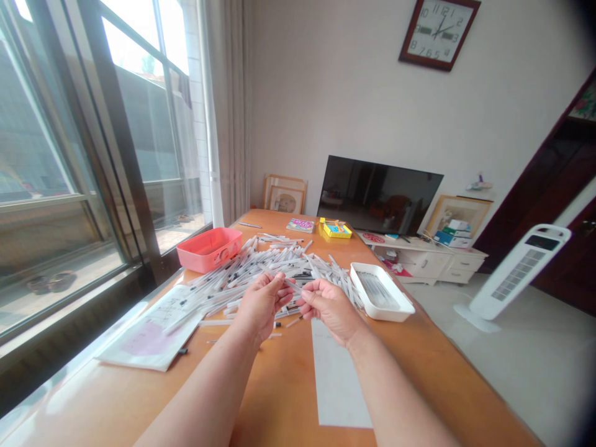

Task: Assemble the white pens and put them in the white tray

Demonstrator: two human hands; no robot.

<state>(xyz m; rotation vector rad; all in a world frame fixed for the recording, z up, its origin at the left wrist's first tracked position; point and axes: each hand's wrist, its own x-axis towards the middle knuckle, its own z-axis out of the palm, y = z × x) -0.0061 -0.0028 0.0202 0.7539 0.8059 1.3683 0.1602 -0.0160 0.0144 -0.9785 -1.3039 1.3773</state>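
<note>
Both of my hands meet over the near side of a large heap of pens (274, 264) with clear and whitish barrels, some with black caps. Between them a slim clear pen (293, 286) is held, slanting down to the right. My left hand (261, 305) pinches its left end with thumb and fingers. At the other end, the fingertips of my right hand (331, 308) are closed on it. Whether it is a whole pen or a part is too small to tell. To the right stands a white tray (406, 309) with pens lying side by side in it.
A red plastic basket (199, 261) stands left of the heap. A printed bag or booklet (149, 338) lies near left, a white paper sheet (342, 385) near right. A yellow box (338, 230) and a colourful booklet (300, 225) lie at the table's (284, 397) far end.
</note>
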